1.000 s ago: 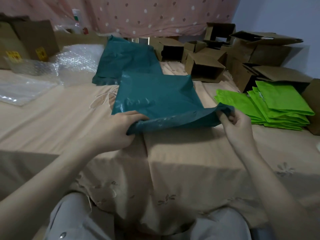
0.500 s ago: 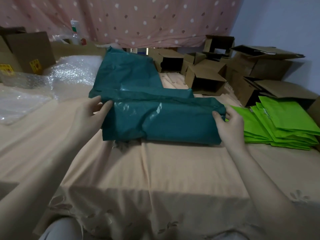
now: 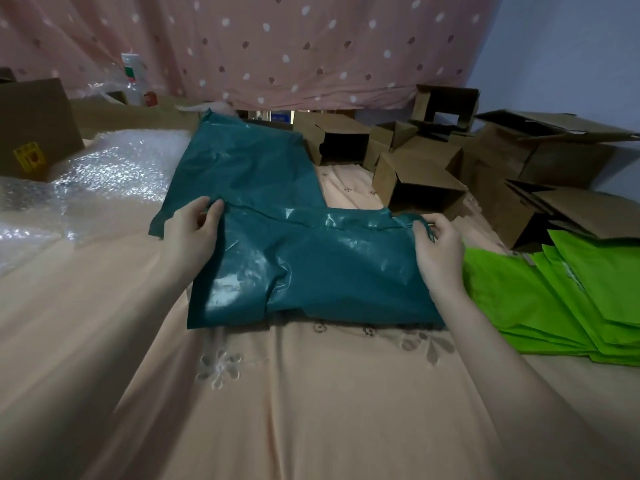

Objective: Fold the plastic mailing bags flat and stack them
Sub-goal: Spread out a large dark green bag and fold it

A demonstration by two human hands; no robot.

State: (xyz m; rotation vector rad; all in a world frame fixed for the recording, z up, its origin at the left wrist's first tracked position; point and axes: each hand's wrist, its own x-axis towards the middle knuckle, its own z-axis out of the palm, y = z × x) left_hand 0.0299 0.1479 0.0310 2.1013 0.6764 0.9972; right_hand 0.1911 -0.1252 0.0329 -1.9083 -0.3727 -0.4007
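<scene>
While both hands pinch its far corners, teal mailing bag lies folded on peach bedsheet.

Left hand grips the bag's far-left corner between thumb and curled fingers; right hand pinches the far-right corner likewise. Bag's doubled half faces the person, surface wrinkled, glossy. More teal bags lie behind it, partly beneath. Stack of green bags just right of right hand. Bubble wrap to the left; open cardboard boxes behind, at right. Dotted pink curtain at back.
</scene>
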